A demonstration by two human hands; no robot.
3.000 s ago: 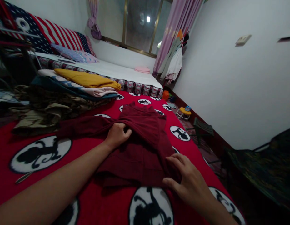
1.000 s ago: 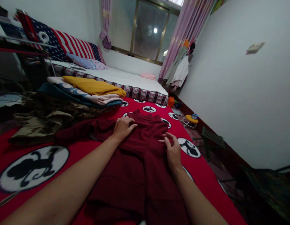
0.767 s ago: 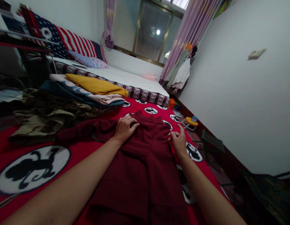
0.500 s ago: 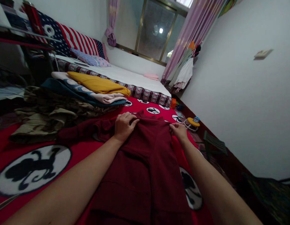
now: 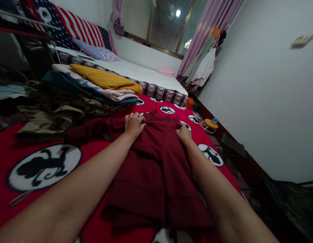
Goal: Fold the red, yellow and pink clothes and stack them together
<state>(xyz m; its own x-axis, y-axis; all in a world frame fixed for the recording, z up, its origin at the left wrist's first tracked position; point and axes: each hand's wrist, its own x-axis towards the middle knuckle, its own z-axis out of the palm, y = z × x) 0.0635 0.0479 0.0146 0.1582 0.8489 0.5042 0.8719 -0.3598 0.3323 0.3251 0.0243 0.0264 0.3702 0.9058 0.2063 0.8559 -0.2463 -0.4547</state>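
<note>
A maroon sweatshirt (image 5: 151, 175) lies spread on the red blanket (image 5: 93, 172), its hem toward me and its collar at the far end. One sleeve stretches out to the left; the other lies folded along the body on the right. My left hand (image 5: 134, 125) is closed on the fabric near the left shoulder, fingertips partly hidden. At the right shoulder, my right hand (image 5: 184, 134) pinches the sweatshirt's edge.
Folded clothes with a mustard-yellow piece (image 5: 106, 79) on top are stacked at the left, above camouflage cloth (image 5: 52, 118). Behind stands a white-topped bed (image 5: 136, 72). A yellow stool (image 5: 211, 123) and dark green folding stool (image 5: 232, 145) stand along the right wall.
My right hand has shifted slightly left and toward the collar with the fabric. The sweatshirt's hem has come into view as the camera tilted down a little.
</note>
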